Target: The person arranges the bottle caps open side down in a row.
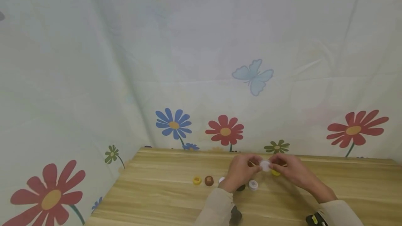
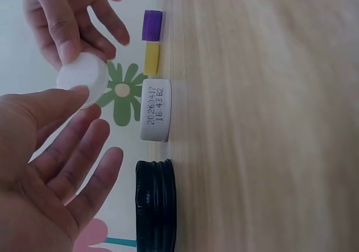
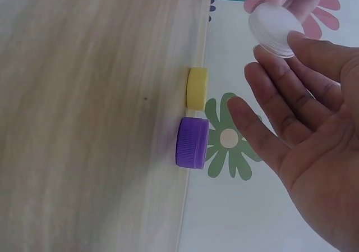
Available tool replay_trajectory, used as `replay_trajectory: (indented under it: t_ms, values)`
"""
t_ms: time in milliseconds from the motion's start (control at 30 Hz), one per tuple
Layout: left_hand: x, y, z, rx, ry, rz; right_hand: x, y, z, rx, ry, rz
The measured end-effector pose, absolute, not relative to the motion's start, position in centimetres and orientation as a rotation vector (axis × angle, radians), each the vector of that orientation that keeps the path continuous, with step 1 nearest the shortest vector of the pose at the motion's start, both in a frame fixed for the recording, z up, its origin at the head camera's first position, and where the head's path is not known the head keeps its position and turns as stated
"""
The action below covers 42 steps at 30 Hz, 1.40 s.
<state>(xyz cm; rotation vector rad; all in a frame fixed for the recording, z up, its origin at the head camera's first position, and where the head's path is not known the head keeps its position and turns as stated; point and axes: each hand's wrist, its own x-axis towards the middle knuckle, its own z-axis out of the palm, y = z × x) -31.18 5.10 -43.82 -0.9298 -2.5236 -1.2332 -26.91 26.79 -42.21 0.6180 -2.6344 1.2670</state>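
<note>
A round white bottle cap (image 1: 265, 165) is held up above the table between both hands. My left hand (image 1: 240, 172) pinches its left side with thumb and fingers. From the right side, my right hand (image 1: 293, 171) pinches the same cap, thumb on the near face. The left wrist view shows the cap's flat face (image 2: 84, 75), with the left hand's other fingers (image 2: 92, 201) loosely spread below it. Behind the right hand sits a yellow cap (image 1: 275, 172). A white cap (image 1: 253, 185) with printing on it lies below the hands, beside a black cap (image 2: 156, 207) partly covered by the left hand.
On the wooden table (image 1: 163, 198), a yellow cap (image 1: 196, 180) and a brown cap (image 1: 208, 180) stand to the left. Another white cap (image 1: 221, 180) is half hidden by the left hand. A purple cap (image 3: 192, 143) stands near the yellow one. A flowered curtain (image 1: 194, 62) hangs behind.
</note>
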Motion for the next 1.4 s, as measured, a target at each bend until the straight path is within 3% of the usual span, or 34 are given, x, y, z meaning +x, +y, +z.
replay_trajectory:
  t_ms: [533,1400]
  values:
    - [-31.0,5.0,-43.7,-1.012,-2.549,-1.211,-26.7,26.6,-41.9,0.570,-2.657,1.365]
    - [-30.5,5.0,-43.8,-1.063,-2.787,-1.118,-26.7,26.9,-42.8,0.821,-2.755,1.241]
